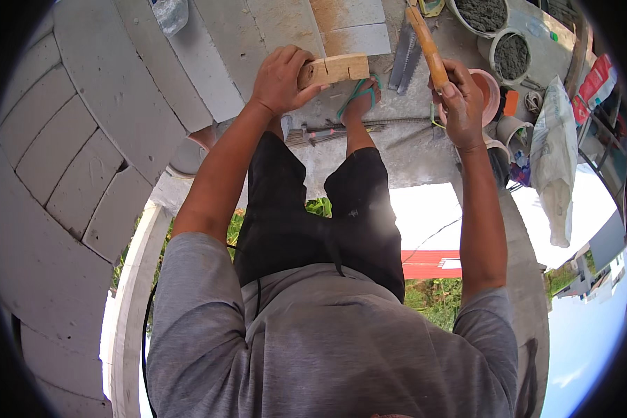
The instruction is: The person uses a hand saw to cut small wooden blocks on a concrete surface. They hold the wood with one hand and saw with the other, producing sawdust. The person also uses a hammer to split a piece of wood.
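My left hand (280, 80) is closed round one end of a short wooden block (336, 70), which has dark slits in its side. In my right hand (461, 104) is a tool with a long orange-brown wooden handle (428, 47), its upper end pointing away from me. The working end of that tool runs to the picture's top edge and is not clear. Between the two hands, a handsaw blade (405, 59) lies on the floor, apart from both.
Grey blocks (83, 167) are stacked at left. Buckets of wet mortar (512, 57), a salmon-coloured bucket (489, 94) and a white sack (554, 157) stand at right. My sandalled foot (361, 97) is near thin rods (327, 132). An open drop with greenery (432, 299) lies behind me.
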`<action>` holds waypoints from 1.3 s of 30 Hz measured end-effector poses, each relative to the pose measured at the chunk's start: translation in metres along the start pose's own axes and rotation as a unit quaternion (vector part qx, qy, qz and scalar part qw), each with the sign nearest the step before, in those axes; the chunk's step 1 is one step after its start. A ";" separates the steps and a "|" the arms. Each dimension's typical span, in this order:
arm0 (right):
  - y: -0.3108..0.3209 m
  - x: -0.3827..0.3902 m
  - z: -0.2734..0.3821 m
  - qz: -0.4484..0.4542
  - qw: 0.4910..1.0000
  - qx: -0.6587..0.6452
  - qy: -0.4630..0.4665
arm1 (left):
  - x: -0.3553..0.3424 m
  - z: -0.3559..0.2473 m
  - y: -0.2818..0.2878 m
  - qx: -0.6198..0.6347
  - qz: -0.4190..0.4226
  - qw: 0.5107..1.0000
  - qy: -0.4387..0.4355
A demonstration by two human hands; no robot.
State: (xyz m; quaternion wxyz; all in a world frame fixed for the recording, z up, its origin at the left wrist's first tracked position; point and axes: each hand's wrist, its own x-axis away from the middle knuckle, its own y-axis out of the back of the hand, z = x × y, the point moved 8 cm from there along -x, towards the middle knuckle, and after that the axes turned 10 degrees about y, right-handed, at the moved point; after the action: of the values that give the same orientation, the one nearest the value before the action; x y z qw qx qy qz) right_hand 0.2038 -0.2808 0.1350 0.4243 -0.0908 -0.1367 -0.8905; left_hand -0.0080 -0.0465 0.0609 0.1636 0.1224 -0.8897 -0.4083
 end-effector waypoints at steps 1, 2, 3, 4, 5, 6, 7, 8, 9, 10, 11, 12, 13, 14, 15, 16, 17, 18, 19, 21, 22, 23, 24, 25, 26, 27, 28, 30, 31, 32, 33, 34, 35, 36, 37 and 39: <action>-0.001 0.002 0.001 0.008 1.000 0.015 0.007 | -0.002 -0.003 0.001 -0.003 -0.008 1.000 -0.012; -0.003 0.004 0.003 0.004 1.000 0.012 0.004 | -0.001 -0.004 0.002 -0.009 -0.009 1.000 -0.002; -0.007 0.008 0.007 0.001 1.000 0.009 0.000 | 0.001 -0.006 0.003 -0.015 -0.010 1.000 0.007; -0.012 0.012 0.010 -0.002 1.000 0.006 -0.004 | 0.004 -0.007 0.002 -0.019 -0.010 1.000 0.018; -0.016 0.016 0.011 -0.013 1.000 -0.012 -0.017 | 0.007 -0.005 0.000 -0.004 -0.005 0.999 0.046; -0.019 0.020 0.013 -0.025 0.999 -0.026 -0.023 | 0.010 -0.003 -0.002 0.011 0.000 0.997 0.073; -0.022 0.023 0.014 -0.036 0.998 -0.041 -0.029 | 0.014 -0.001 -0.005 0.025 0.004 0.995 0.101; -0.025 0.026 0.015 -0.047 0.997 -0.056 -0.035 | 0.017 -0.002 -0.010 0.043 0.010 0.993 0.111; -0.029 0.029 0.015 -0.050 0.996 -0.064 -0.041 | 0.019 -0.003 -0.014 0.061 0.015 0.991 0.121; -0.033 0.033 0.015 -0.054 0.995 -0.073 -0.047 | 0.022 -0.004 -0.017 0.080 0.021 0.988 0.130; -0.036 0.036 0.014 -0.057 0.994 -0.081 -0.054 | 0.026 -0.009 -0.015 0.045 0.010 0.994 0.101; -0.040 0.038 0.016 -0.055 0.994 -0.079 -0.050 | 0.032 -0.014 -0.013 0.010 -0.002 0.997 0.072; -0.042 0.042 0.016 -0.059 0.994 -0.074 -0.046 | 0.034 -0.022 -0.012 -0.023 -0.013 0.999 0.036; -0.044 0.046 0.014 -0.061 0.995 -0.071 -0.043 | 0.037 -0.028 -0.001 -0.032 -0.047 0.998 0.016; -0.043 0.051 0.007 -0.048 0.997 -0.057 -0.037 | 0.043 -0.034 0.011 -0.041 -0.081 0.996 -0.004; -0.044 0.051 0.007 -0.040 0.999 -0.011 -0.011 | 0.049 -0.036 0.022 -0.054 -0.114 0.992 -0.020; -0.046 0.051 0.008 -0.031 0.999 0.036 0.015 | 0.051 -0.031 0.023 -0.060 -0.120 0.991 -0.015; -0.048 0.050 0.011 -0.023 0.996 0.082 0.041 | 0.054 -0.024 0.022 -0.067 -0.125 0.990 -0.010; -0.053 0.046 0.013 -0.016 0.994 0.098 0.054 | 0.056 -0.016 0.023 -0.076 -0.130 0.989 -0.005; -0.062 0.038 0.021 -0.004 0.988 0.130 0.080 | 0.061 -0.002 0.020 -0.085 -0.130 0.988 -0.003; -0.064 0.035 0.021 0.001 0.985 0.149 0.090 | 0.062 0.001 0.019 -0.086 -0.129 0.988 -0.003; -0.067 0.031 0.019 0.005 0.981 0.168 0.101 | 0.064 0.005 0.020 -0.095 -0.131 0.987 0.000; -0.069 0.027 0.017 0.009 0.976 0.187 0.111 | 0.066 0.009 0.021 -0.105 -0.132 0.986 0.003; -0.073 0.022 0.017 0.014 0.972 0.198 0.129 | 0.068 0.012 0.022 -0.114 -0.134 0.984 0.005; -0.078 0.017 0.018 0.019 0.967 0.208 0.146 | 0.069 0.014 0.021 -0.106 -0.133 0.985 0.005; -0.082 0.013 0.019 0.024 0.962 0.218 0.164 | 0.071 0.016 0.021 -0.099 -0.132 0.986 0.006; -0.087 0.006 0.020 0.054 0.953 0.247 0.165 | 0.070 0.019 0.020 -0.092 -0.133 0.987 0.005; -0.095 -0.007 0.022 0.113 0.932 0.302 0.166 | 0.070 0.030 0.024 -0.070 -0.157 0.984 0.043; -0.096 -0.014 0.024 0.122 0.918 0.326 0.189 | 0.065 0.033 0.028 -0.058 -0.170 0.982 0.056; -0.098 -0.022 0.025 0.131 0.903 0.350 0.211 | 0.062 0.037 0.028 -0.047 -0.151 0.984 0.078; -0.100 -0.031 0.024 0.139 0.888 0.373 0.232 | 0.062 0.041 0.030 -0.035 -0.131 0.986 0.099; -0.100 -0.042 0.018 0.153 0.876 0.387 0.242 | 0.061 0.044 0.033 -0.025 -0.110 0.986 0.119; -0.099 -0.052 0.012 0.166 0.864 0.404 0.250 | 0.060 0.047 0.034 -0.013 -0.091 0.986 0.141; -0.098 -0.063 0.006 0.179 0.852 0.420 0.258 | 0.060 0.051 0.035 -0.001 -0.071 0.984 0.163; -0.095 -0.074 -0.004 0.178 0.846 0.427 0.265 | 0.058 0.055 0.036 0.008 -0.051 0.982 0.183; -0.094 -0.093 -0.029 0.176 0.834 0.442 0.280 | 0.058 0.058 0.036 0.021 -0.021 0.978 0.206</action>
State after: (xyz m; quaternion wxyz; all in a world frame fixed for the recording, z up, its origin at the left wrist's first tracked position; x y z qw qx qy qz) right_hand 0.1873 -0.1654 0.0661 0.5887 0.3375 -0.3731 -0.6327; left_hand -0.0874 -0.0038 0.0642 0.3319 0.2257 -0.8425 -0.3592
